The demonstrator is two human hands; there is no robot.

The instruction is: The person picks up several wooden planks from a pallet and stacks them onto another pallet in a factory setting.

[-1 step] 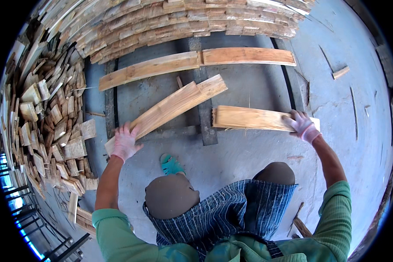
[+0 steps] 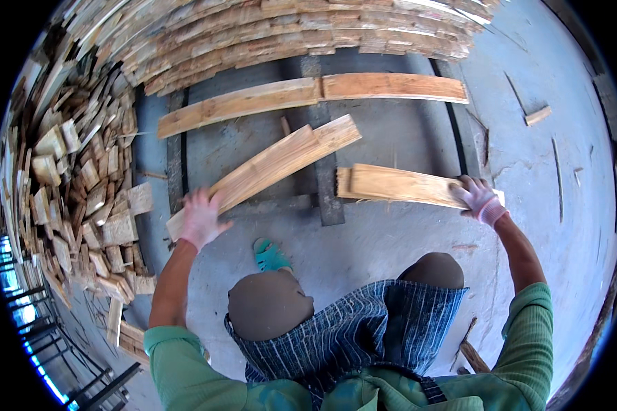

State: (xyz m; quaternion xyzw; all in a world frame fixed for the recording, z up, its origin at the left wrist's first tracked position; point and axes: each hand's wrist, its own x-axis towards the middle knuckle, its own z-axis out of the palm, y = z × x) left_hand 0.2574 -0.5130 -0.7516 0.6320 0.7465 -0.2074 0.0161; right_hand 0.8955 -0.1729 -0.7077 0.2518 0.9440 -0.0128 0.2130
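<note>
Upper right board [image 2: 404,185] has slid a little rightward over the lower right board [image 2: 342,183], so more of the lower one's rough left end shows now; left hand [image 2: 202,220] has shifted slightly up and inward, rest of the layout matches the earlier frame. Right hand [image 2: 478,198], in a pale glove with a pink cuff, is partly curled near the right end of the upper right board, fingers over its far edge, and has hold of it (cannot tell whether the lower one is caught too). Left hand, also pale-gloved, is palm down with fingers spread over the lower-left end of the slanted boards [image 2: 267,161]; cannot tell if it touches or just hovers. Slanted boards overlap lengthwise, angled up to the right, far end across the middle rail [image 2: 327,195], which is dark and flat-faced. Beyond, a yellowish back board [image 2: 240,106] and a redder back board [image 2: 394,87] lie end to end across the rails, grain visible (fisheye bends them). Behind: plank stack [image 2: 301,34], layered, rough ends. At left, offcut heap [image 2: 92,205], short blocky splintered pieces, jumbled. Floor [image 2: 528,171] is smooth grey, with a small wood block [image 2: 538,116] at right. Person wears green sleeves [image 2: 185,366], a blue-and-white striped cloth [image 2: 349,322] over the lap, and a teal openwork sandal [image 2: 271,255].
</note>
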